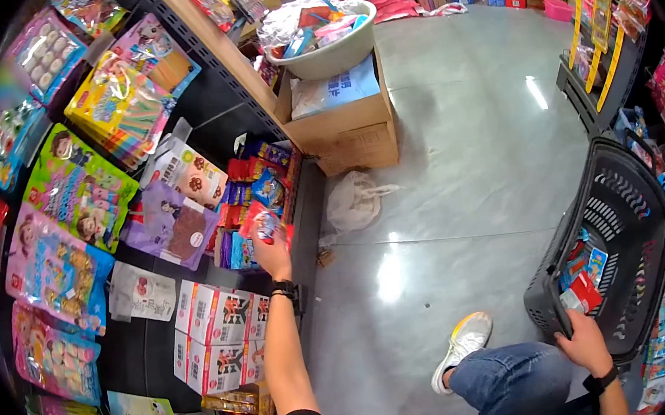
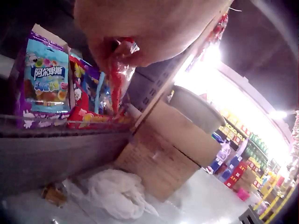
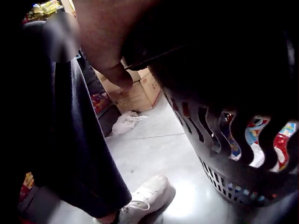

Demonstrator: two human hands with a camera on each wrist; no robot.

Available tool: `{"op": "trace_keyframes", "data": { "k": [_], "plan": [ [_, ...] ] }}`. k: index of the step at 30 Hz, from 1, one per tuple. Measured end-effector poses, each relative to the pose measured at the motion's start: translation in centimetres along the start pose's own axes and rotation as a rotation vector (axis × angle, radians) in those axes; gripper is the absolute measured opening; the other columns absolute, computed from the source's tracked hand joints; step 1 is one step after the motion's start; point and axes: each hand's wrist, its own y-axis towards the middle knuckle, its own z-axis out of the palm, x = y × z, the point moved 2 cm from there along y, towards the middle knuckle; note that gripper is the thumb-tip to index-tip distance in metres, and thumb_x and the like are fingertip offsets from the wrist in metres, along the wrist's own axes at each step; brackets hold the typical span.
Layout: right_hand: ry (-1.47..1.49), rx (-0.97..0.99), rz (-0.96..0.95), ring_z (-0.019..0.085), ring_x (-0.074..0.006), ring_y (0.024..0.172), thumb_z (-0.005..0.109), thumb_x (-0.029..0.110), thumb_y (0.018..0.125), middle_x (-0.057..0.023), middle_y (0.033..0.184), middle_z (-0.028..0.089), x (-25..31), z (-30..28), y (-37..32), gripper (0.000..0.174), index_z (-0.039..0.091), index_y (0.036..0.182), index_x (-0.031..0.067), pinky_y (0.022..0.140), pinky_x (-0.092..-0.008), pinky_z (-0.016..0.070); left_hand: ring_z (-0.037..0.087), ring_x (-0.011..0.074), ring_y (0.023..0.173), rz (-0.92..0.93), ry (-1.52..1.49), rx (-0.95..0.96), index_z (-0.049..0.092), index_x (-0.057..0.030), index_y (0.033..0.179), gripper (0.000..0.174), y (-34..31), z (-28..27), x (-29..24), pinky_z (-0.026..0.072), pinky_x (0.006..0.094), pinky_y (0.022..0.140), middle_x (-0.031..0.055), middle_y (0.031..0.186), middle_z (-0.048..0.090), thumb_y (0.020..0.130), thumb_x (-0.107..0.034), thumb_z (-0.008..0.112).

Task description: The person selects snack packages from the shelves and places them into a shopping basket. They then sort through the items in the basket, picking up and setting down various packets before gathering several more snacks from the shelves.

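Observation:
My left hand pinches a red shiny snack packet over the lowest shelf of bagged sweets. Seen from the left wrist, the red packet hangs from the fingertips beside a blue-and-purple candy bag. My right hand grips the rim of a black shopping basket, which is tilted. Inside it lie several packets, among them a red-and-white one and a blue one. The right wrist view shows the basket's slotted wall beside the leg.
Hanging snack bags fill the rack on the left, with white-and-red boxes below. A cardboard box carries a heaped basin. A white plastic bag lies on the floor. Another rack stands to the right.

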Motion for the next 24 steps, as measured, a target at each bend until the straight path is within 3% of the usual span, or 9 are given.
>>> {"op": "trace_keyframes", "data": {
  "k": [3, 6, 9, 10, 14, 17, 18, 21, 24],
  "plan": [
    [0.021, -0.033, -0.004, 0.057, -0.0447, 0.095, 0.069, 0.013, 0.07, -0.0263, 0.1, 0.06, -0.1, 0.5, 0.3, 0.053, 0.052, 0.117, -0.0037, 0.082, -0.0452, 0.0461, 0.058, 0.0348, 0.11, 0.041, 0.223, -0.085, 0.044, -0.0008, 0.134, 0.057, 1.7, -2.8, -4.5, 0.0427, 0.0383, 0.096, 0.0201, 0.124, 0.058, 0.082, -0.01, 0.065],
    [-0.007, -0.056, -0.002, 0.057, -0.0447, 0.094, 0.068, 0.011, 0.068, -0.026, 0.098, 0.06, 0.2, 0.5, 0.5, 0.049, 0.053, 0.112, -0.0042, 0.081, -0.045, 0.0458, 0.045, 0.0355, 0.127, -0.011, 0.431, 0.1, 0.04, -0.0044, 0.139, 0.06, 2.6, -3.6, 2.9, 0.0407, 0.0438, 0.099, 0.024, 0.137, 0.045, 0.084, -0.015, 0.063],
    [-0.042, -0.148, -0.043, 0.057, -0.0443, 0.091, 0.066, 0.004, 0.067, -0.0247, 0.092, 0.061, 0.5, 1.0, 0.6, 0.041, 0.054, 0.105, -0.0043, 0.079, -0.0432, 0.0458, 0.024, 0.036, 0.14, -0.203, 1.193, 0.127, 0.039, -0.0126, 0.142, 0.061, -0.3, -4.6, 3.0, 0.0359, 0.0492, 0.101, 0.0232, 0.15, 0.024, 0.087, -0.025, 0.062],
    [0.031, -0.11, 0.024, 0.056, -0.0447, 0.094, 0.066, 0.003, 0.067, -0.0251, 0.094, 0.06, 0.4, 1.1, 0.8, 0.041, 0.054, 0.106, -0.0045, 0.082, -0.0427, 0.0448, 0.007, 0.0372, 0.144, -0.198, 1.196, 0.118, 0.033, -0.0166, 0.145, 0.066, -0.5, -4.7, 4.5, 0.0317, 0.0539, 0.104, 0.0226, 0.155, 0.007, 0.088, -0.035, 0.06],
    [0.061, -0.069, 0.034, 0.055, -0.0445, 0.096, 0.065, 0.002, 0.067, -0.0257, 0.096, 0.06, 3.3, 0.0, 1.0, 0.046, 0.053, 0.111, -0.0041, 0.084, -0.0422, 0.044, 0.011, 0.0343, 0.144, 0.076, 1.43, 0.16, 0.028, -0.0157, 0.147, 0.065, -0.5, -4.2, 1.2, 0.0275, 0.0512, 0.108, 0.0202, 0.155, 0.012, 0.09, -0.03, 0.057],
    [0.079, -0.062, 0.064, 0.054, -0.0446, 0.097, 0.066, 0.0, 0.067, -0.0258, 0.098, 0.06, 3.4, 0.1, 1.0, 0.051, 0.052, 0.116, -0.0034, 0.085, -0.042, 0.0435, 0.013, 0.0317, 0.144, 0.523, 1.553, 0.184, 0.033, -0.0142, 0.144, 0.057, 0.8, -2.6, 3.8, 0.0272, 0.0513, 0.109, 0.0147, 0.156, 0.015, 0.091, -0.022, 0.051],
    [0.057, -0.062, 0.074, 0.054, -0.0445, 0.097, 0.066, 0.0, 0.067, -0.0257, 0.099, 0.06, 3.4, 0.1, 0.9, 0.052, 0.052, 0.117, -0.0031, 0.086, -0.0421, 0.0433, 0.023, 0.0301, 0.141, 0.671, 1.375, 0.291, 0.039, -0.0129, 0.139, 0.049, 0.9, -2.4, 3.6, 0.0307, 0.0503, 0.106, 0.0108, 0.153, 0.024, 0.091, -0.017, 0.046],
    [0.017, -0.045, 0.101, 0.053, -0.0438, 0.1, 0.066, -0.001, 0.067, -0.0254, 0.103, 0.059, 3.2, 0.0, 0.7, 0.055, 0.051, 0.12, -0.0028, 0.088, -0.0422, 0.0421, 0.028, 0.0319, 0.137, 0.569, 1.281, 0.716, 0.039, -0.0145, 0.141, 0.049, 0.5, -1.0, 8.0, 0.0313, 0.0512, 0.105, 0.0114, 0.151, 0.028, 0.092, -0.016, 0.046],
    [0.019, -0.046, 0.091, 0.052, -0.0427, 0.103, 0.066, -0.001, 0.068, -0.0252, 0.107, 0.057, 2.3, 0.3, 0.5, 0.056, 0.049, 0.121, -0.0033, 0.091, -0.0426, 0.0404, 0.038, 0.0319, 0.128, 0.386, 1.56, 0.469, 0.041, -0.0145, 0.14, 0.047, 0.6, -0.6, 9.7, 0.0371, 0.0521, 0.098, 0.0089, 0.146, 0.037, 0.093, -0.019, 0.042]
  ]
}}
